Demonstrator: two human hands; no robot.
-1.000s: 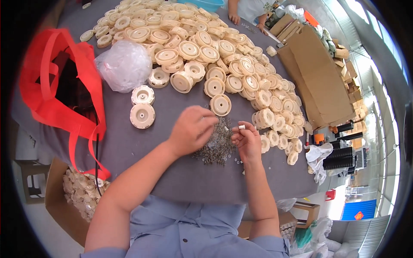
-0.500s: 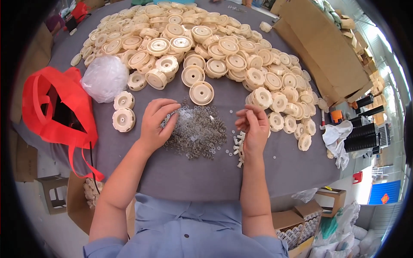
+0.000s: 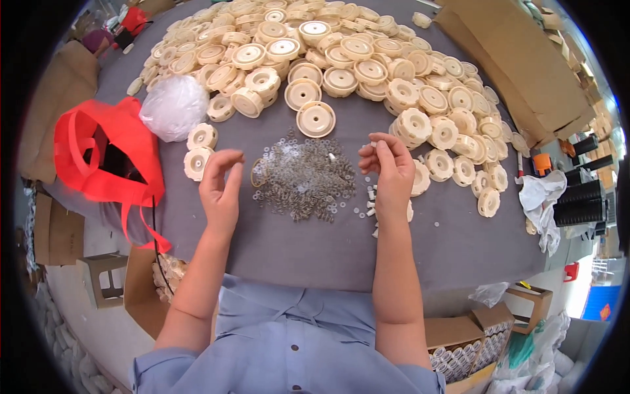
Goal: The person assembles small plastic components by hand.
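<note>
My left hand (image 3: 221,190) is raised at the left of the pile of small springs and washers (image 3: 305,180), thumb and fingers apart, with nothing visible between them. Close to its fingertips are two cream plastic wheel-shaped caps (image 3: 197,162). On the other side of the pile, my right hand (image 3: 392,171) is closed, fingertips pinched around a small white plastic piece (image 3: 373,144). Below that hand, several short white plastic pegs (image 3: 371,200) lie on the grey cloth, partly hidden by the wrist. A thin yellowish ring (image 3: 258,173) rests at the pile's left edge.
A large heap of cream round caps (image 3: 341,77) spreads over the table's far side. To the left are a clear plastic bag bundle (image 3: 174,108) and a red bag (image 3: 108,154). Cardboard (image 3: 512,72) stands at far right; a carton of parts (image 3: 459,351) sits below the table's edge.
My left hand has drawn back leftward from the pile's edge, uncovering the yellowish ring. My right hand stays beside the pile, still pinched. The whole view has shifted slightly.
</note>
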